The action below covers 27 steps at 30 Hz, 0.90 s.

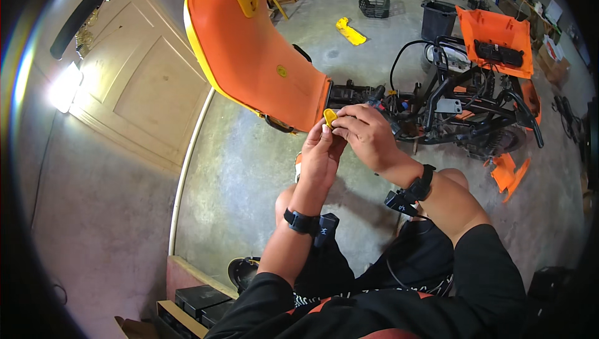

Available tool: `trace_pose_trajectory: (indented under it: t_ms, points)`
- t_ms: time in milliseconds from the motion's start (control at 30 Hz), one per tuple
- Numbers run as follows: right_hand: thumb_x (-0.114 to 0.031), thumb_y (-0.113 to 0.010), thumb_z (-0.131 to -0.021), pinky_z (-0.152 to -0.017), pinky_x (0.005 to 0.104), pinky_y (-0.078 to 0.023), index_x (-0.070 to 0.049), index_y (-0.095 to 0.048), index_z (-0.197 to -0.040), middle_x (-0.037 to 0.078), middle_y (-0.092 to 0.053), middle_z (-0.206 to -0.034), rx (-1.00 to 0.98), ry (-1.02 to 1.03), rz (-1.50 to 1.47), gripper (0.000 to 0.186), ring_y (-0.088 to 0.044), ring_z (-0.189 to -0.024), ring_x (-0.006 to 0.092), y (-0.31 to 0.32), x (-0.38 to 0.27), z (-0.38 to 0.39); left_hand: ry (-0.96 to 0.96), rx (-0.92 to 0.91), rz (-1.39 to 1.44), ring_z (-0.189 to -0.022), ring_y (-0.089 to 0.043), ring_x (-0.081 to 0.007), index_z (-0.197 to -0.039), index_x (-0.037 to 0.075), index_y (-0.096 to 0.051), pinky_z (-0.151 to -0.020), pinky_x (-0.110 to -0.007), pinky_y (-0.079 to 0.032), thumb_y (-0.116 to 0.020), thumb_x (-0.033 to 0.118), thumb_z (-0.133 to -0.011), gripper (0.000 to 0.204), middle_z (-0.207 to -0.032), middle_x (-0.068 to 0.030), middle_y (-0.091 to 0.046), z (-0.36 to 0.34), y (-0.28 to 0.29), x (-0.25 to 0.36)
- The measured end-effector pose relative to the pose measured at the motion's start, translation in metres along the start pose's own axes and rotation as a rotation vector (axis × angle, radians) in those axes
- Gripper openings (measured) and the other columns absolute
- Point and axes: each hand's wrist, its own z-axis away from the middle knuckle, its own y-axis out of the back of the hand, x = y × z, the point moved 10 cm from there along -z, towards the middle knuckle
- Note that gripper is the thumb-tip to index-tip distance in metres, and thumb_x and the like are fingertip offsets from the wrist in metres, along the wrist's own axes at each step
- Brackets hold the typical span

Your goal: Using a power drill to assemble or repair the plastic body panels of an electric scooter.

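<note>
Between both hands is a small yellow oval part (330, 115), perhaps a plastic cover. My left hand (322, 152) pinches it from below with thumb and fingertips. The bent fingers of my right hand (368, 136) close on its right side. What lies under the fingertips is hidden. Just beyond the hands stands the orange front panel (259, 52) of a scooter, edged in yellow, with a round yellow piece (282, 72) set in it. To the right runs the scooter's bare black frame (449, 98), with cables and metal parts exposed.
An orange body panel (499, 33) rests on the frame's rear. Another orange piece (508, 173) lies on the floor at right. Farther off are a yellow part (350, 32), a black basket (374, 7) and a black bin (438, 20). Boxes (199, 298) stand at lower left.
</note>
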Motion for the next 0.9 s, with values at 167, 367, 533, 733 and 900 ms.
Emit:
trace_pose_trajectory:
  t_ms: [167, 367, 533, 733, 900]
  points:
    - [-0.009, -0.07, -0.072, -0.079, 0.0354, -0.049, -0.005, -0.067, -0.089, 0.006, -0.063, -0.096, -0.017, -0.041, 0.005, 0.017, -0.059, -0.091, 0.025, 0.0, 0.004, 0.001, 0.032, 0.009, 0.005, -0.108, -0.059, -0.0222, -0.126, 0.004, -0.049, -0.097, -0.039, -0.047, -0.045, 0.013, -0.099, 0.029, -0.118, -0.0099, -0.057, -0.001, 0.003, -0.003]
    - [-0.009, -0.066, -0.078, -0.081, 0.0351, -0.049, -0.004, -0.067, -0.092, 0.008, -0.064, -0.106, -0.058, -0.047, -0.055, 0.016, -0.06, -0.096, 0.0267, -0.007, 0.007, 0.0, 0.016, 0.055, 0.021, -0.096, -0.061, -0.0169, -0.122, 0.004, -0.052, -0.084, -0.034, -0.051, -0.045, 0.011, -0.098, 0.026, -0.11, -0.0068, -0.06, -0.003, 0.013, -0.006]
    - [-0.009, -0.065, -0.079, -0.083, 0.0354, -0.05, -0.005, -0.067, -0.094, 0.008, -0.064, -0.105, -0.113, -0.063, -0.066, 0.015, -0.06, -0.097, 0.0263, -0.015, 0.009, 0.005, 0.074, 0.063, 0.035, -0.094, -0.06, -0.0164, -0.118, 0.002, -0.053, -0.086, -0.033, -0.05, -0.045, 0.012, -0.098, 0.023, -0.106, -0.0064, -0.061, -0.004, 0.017, -0.016]
    - [-0.01, -0.065, -0.079, -0.083, 0.0358, -0.05, -0.004, -0.066, -0.09, 0.008, -0.064, -0.104, -0.103, -0.14, -0.024, 0.013, -0.06, -0.097, 0.0266, -0.011, 0.018, 0.006, 0.07, 0.063, 0.027, -0.095, -0.06, -0.0177, -0.121, 0.004, -0.053, -0.087, -0.034, -0.05, -0.045, 0.012, -0.098, 0.025, -0.108, -0.0071, -0.06, -0.002, 0.012, -0.015]
    - [-0.008, -0.066, -0.078, -0.082, 0.0362, -0.049, -0.002, -0.064, -0.089, 0.01, -0.063, -0.102, -0.085, -0.148, -0.005, 0.012, -0.06, -0.095, 0.028, -0.009, 0.013, 0.005, 0.102, 0.064, 0.015, -0.106, -0.059, -0.0212, -0.127, 0.004, -0.049, -0.091, -0.036, -0.049, -0.042, 0.013, -0.099, 0.03, -0.117, -0.01, -0.058, 0.0, 0.006, -0.015]
